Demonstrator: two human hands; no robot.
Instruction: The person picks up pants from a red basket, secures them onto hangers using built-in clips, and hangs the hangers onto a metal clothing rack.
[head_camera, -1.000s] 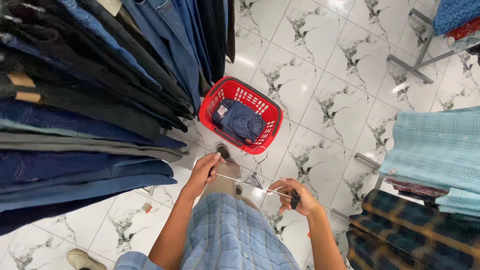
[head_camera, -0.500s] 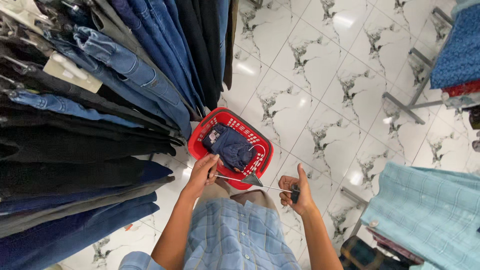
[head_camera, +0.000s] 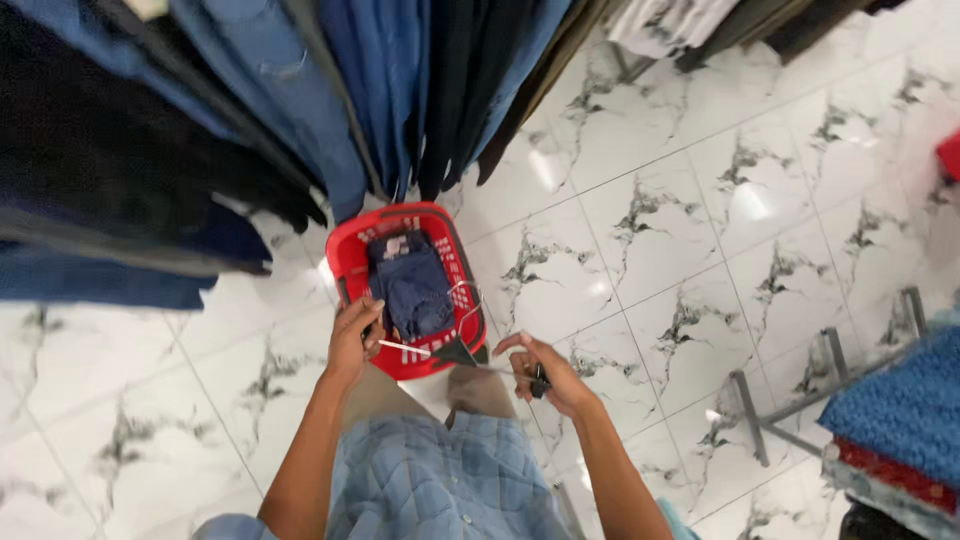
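Note:
My left hand (head_camera: 352, 340) and my right hand (head_camera: 545, 372) each grip one end of a thin metal clip hanger (head_camera: 450, 352), held level in front of my waist. Its wire hook curls up over the basket. My right hand pinches the hanger's dark end clip. Just beyond the hanger, a red plastic shopping basket (head_camera: 350, 235) stands on the floor with dark blue folded jeans (head_camera: 410, 285) inside. I wear a blue checked shirt (head_camera: 430, 490).
Hanging jeans and dark trousers (head_camera: 200, 120) fill the upper left on a rack. White marble-patterned floor tiles (head_camera: 700, 200) spread to the right. A metal rack foot (head_camera: 830, 370) and stacked blue and red fabrics (head_camera: 900, 410) stand at the lower right.
The view has swung left and tilted, so the basket now lies straight ahead. Both hands keep their grip on the hanger; the light blue clothes at the right have left view.

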